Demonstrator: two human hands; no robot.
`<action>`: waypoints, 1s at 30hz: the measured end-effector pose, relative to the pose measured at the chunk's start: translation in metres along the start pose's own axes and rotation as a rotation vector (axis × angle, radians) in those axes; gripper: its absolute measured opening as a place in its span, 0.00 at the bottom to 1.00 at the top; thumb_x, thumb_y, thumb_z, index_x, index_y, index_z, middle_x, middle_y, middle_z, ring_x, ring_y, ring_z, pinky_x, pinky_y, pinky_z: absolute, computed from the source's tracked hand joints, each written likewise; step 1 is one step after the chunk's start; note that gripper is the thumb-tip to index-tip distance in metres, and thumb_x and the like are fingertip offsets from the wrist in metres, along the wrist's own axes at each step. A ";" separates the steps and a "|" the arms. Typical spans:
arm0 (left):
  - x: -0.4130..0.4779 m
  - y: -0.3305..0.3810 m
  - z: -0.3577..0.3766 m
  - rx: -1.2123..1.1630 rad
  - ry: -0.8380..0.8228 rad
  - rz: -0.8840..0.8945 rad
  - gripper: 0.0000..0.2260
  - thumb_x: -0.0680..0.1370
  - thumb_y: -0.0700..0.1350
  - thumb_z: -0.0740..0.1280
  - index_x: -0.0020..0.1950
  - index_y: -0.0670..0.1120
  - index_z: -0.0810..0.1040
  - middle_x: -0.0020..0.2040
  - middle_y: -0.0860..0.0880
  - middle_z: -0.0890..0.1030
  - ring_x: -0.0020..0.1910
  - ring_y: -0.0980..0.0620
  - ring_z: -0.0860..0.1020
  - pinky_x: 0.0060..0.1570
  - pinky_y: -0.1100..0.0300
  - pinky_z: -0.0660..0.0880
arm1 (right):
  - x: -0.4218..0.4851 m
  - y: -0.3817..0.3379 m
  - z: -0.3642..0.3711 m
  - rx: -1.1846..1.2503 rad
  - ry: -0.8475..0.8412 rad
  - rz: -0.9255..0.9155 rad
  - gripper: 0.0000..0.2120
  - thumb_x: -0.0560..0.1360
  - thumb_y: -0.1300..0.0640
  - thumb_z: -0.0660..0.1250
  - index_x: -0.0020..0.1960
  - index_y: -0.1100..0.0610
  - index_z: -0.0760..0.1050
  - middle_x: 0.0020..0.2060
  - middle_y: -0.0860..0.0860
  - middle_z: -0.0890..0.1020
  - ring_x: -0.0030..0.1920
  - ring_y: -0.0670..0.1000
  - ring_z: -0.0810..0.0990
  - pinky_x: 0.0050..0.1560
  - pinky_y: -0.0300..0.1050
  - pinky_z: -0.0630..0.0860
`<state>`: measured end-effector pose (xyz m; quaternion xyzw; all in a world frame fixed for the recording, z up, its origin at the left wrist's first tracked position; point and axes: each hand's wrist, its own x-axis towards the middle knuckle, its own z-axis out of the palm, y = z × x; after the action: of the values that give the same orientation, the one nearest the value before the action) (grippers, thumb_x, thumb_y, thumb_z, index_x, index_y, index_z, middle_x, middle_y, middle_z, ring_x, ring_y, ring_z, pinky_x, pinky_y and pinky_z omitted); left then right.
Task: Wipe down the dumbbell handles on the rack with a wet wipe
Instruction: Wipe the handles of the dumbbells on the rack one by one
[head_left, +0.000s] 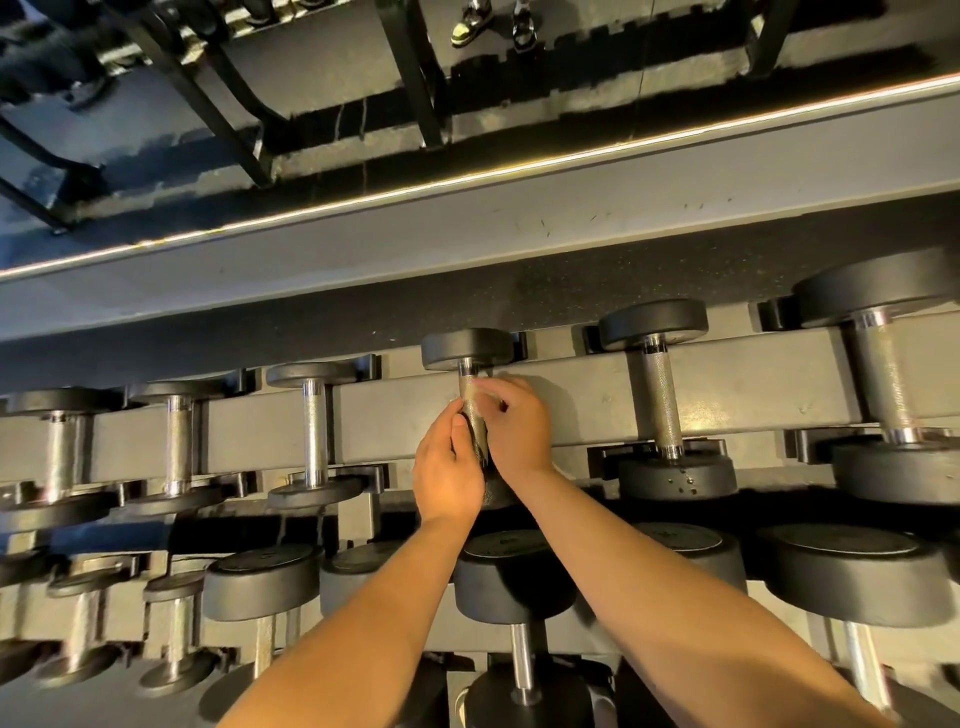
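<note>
Upper rack (571, 405); one dumbbell handle (470, 393) — in the grip of left hand (449, 467) and right hand (515, 422)

I was looking down into a gym: a two-tier steel rack (571, 395) held rows of black-headed dumbbells (655, 395) with knurled chrome handles, speckled rubber flooring (415, 306) lay behind it, and black machine frames (413, 78) stood beyond.

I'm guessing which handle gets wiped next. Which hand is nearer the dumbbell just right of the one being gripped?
Right. The right hand curls round the gripped handle on the side facing that dumbbell; the left hand grips it from the opposite side, farther away.
</note>
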<state>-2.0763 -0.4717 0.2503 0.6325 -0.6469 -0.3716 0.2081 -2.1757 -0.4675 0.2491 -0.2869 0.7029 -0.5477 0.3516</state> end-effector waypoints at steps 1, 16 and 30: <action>0.000 0.001 0.000 -0.002 0.002 0.001 0.17 0.86 0.54 0.53 0.73 0.58 0.73 0.68 0.58 0.78 0.66 0.58 0.74 0.67 0.60 0.69 | 0.007 -0.005 0.005 0.003 0.021 -0.007 0.11 0.79 0.63 0.68 0.59 0.55 0.83 0.55 0.46 0.81 0.56 0.44 0.79 0.58 0.34 0.75; 0.000 0.003 -0.008 -0.143 -0.019 -0.070 0.15 0.87 0.50 0.54 0.66 0.57 0.78 0.61 0.58 0.80 0.60 0.59 0.76 0.63 0.61 0.70 | 0.015 -0.007 0.006 -0.085 -0.017 0.057 0.07 0.76 0.64 0.70 0.50 0.54 0.82 0.50 0.49 0.81 0.51 0.47 0.79 0.55 0.40 0.76; -0.036 -0.011 -0.031 -0.231 -0.181 -0.102 0.17 0.87 0.49 0.52 0.73 0.50 0.72 0.65 0.55 0.76 0.66 0.57 0.72 0.64 0.68 0.64 | -0.033 0.000 -0.011 -0.263 -0.202 0.264 0.06 0.75 0.62 0.73 0.49 0.53 0.82 0.47 0.48 0.83 0.49 0.46 0.81 0.46 0.35 0.75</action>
<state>-2.0418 -0.4422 0.2697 0.6006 -0.5830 -0.5089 0.2012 -2.1648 -0.4350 0.2568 -0.2890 0.7610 -0.3690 0.4485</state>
